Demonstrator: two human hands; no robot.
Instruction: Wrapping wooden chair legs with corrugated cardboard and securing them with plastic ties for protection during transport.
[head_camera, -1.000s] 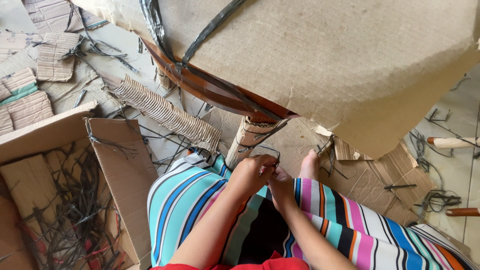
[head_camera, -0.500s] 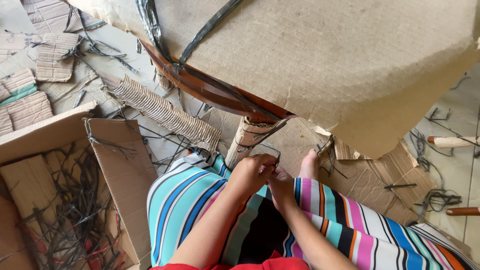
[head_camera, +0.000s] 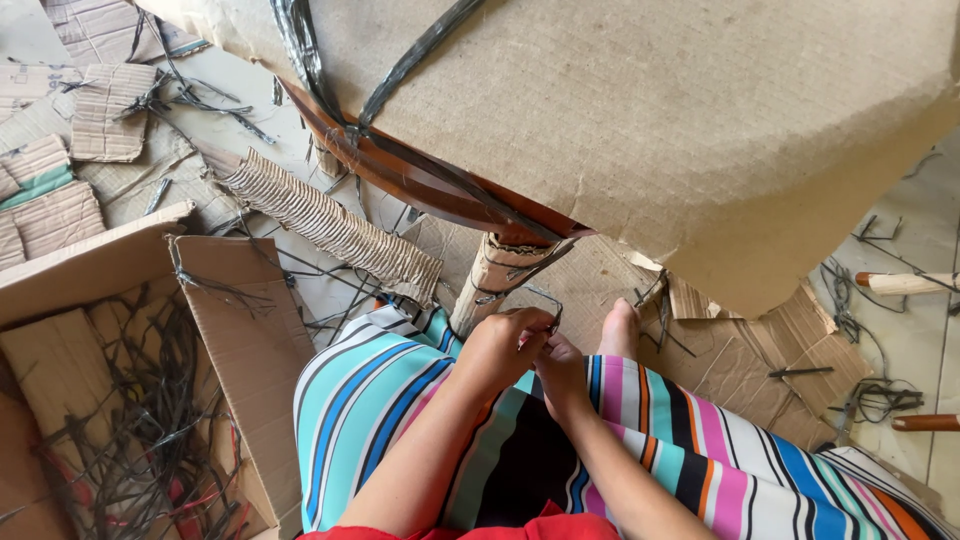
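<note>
Nearest the camera, both forearms reached forward over a lap in a brightly striped skirt (head_camera: 400, 400), with a strip of red cloth cut off at the bottom edge. The left hand (head_camera: 500, 348) and right hand (head_camera: 562, 368) met, touching one another, just below the cardboard-wrapped leg (head_camera: 492, 280) of a piece of furniture. Their fingers were curled together around a thin dark plastic strap (head_camera: 545, 300) that looped out from the wrapping; exactly which fingers pinched it was hard to make out, since the left hand covered most of the right. A bare foot (head_camera: 620, 325) showed beside the hands, partly hidden by the skirt.

Above, a large cardboard sheet (head_camera: 700, 130) covered the furniture, leaving only a curved band of reddish-brown wood (head_camera: 420, 185) visible, crossed by black straps (head_camera: 410, 60). To the left stood an open cardboard box (head_camera: 230, 320) holding a tangle of cut straps, its near side out of frame. A strip of corrugated cardboard (head_camera: 330, 225) lay beyond it on the floor, among scattered scraps. Two wooden handles (head_camera: 905, 283) entered from the right, their ends cut off.
</note>
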